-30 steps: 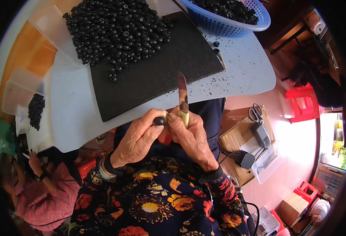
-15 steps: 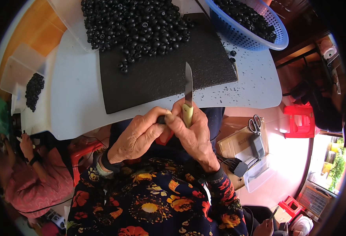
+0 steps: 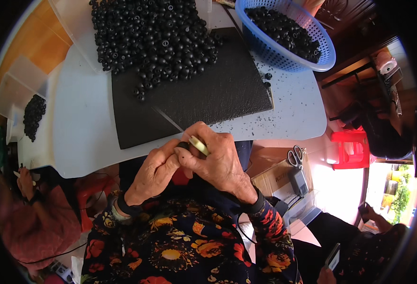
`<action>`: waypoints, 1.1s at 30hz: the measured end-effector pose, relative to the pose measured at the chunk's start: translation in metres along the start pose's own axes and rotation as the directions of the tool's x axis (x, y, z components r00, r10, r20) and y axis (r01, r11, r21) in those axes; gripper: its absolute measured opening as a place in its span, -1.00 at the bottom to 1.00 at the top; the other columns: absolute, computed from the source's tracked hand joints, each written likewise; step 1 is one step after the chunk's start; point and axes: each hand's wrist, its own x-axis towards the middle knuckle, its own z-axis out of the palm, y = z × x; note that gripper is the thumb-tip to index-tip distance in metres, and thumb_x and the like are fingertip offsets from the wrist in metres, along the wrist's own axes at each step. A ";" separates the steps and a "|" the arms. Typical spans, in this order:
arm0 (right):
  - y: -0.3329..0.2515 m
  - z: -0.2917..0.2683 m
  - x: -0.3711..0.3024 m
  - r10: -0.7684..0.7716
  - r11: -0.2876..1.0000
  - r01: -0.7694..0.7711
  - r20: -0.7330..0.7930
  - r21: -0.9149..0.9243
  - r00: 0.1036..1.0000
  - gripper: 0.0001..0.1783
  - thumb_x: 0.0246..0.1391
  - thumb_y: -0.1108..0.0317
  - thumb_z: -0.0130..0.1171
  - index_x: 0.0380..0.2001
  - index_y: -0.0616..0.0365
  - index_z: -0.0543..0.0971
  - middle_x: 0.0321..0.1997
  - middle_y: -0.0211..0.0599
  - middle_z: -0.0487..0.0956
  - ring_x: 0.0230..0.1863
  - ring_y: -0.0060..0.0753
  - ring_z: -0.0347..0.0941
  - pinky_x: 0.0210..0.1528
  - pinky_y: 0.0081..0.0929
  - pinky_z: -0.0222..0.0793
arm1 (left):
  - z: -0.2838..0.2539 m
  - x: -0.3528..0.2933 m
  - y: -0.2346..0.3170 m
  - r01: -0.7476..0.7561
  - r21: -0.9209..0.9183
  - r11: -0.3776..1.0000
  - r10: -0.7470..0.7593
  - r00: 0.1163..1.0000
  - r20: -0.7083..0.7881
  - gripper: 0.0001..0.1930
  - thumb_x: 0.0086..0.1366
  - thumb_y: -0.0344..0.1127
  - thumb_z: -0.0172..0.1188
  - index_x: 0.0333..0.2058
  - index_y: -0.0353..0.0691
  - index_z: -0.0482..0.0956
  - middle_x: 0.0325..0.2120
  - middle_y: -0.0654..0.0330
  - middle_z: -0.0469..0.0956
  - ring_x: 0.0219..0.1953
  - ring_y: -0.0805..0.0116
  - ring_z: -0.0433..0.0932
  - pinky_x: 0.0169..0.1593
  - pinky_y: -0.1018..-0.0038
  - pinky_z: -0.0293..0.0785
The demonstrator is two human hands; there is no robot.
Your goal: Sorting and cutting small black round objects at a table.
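My left hand point(image 3: 151, 173) pinches a small round black part point(image 3: 183, 145), mostly covered by fingers. Pressed close beside it, my right hand point(image 3: 220, 158) grips a knife point(image 3: 199, 146) by its pale yellow-green handle. The thin blade points up and left, over the near edge of a black mat point(image 3: 208, 99). My right thumb rests against the black part. A large pile of similar black parts point(image 3: 156, 42) covers the mat's far left and spills from a clear plastic bin point(image 3: 76, 35).
A blue perforated basket point(image 3: 330, 57) of black pieces stands at the far right of the pale table point(image 3: 83, 123). Scissors point(image 3: 295, 156) lie on a cardboard box point(image 3: 270, 177) beside a red stool point(image 3: 350, 150). Co-workers sit left and right; a clear tub point(image 3: 21, 90) is far left.
The knife has swung from upright to pointing up and left, its blade now by the black part. My hands have drawn together. At lower right, more of the seated people shows.
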 end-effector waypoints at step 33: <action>0.027 -0.041 0.090 0.026 0.930 -0.072 -0.131 -0.360 0.991 -0.79 -0.10 0.42 0.21 -0.34 0.28 0.57 -0.59 -0.10 0.54 -0.54 -0.20 0.54 -0.42 -0.36 0.43 | -0.016 0.018 -0.007 0.068 -0.168 0.983 -0.074 0.997 -0.031 -0.80 0.39 -0.30 -0.15 -0.21 -0.33 0.36 -0.63 0.20 0.46 -0.37 0.43 0.49 -0.18 0.49 0.39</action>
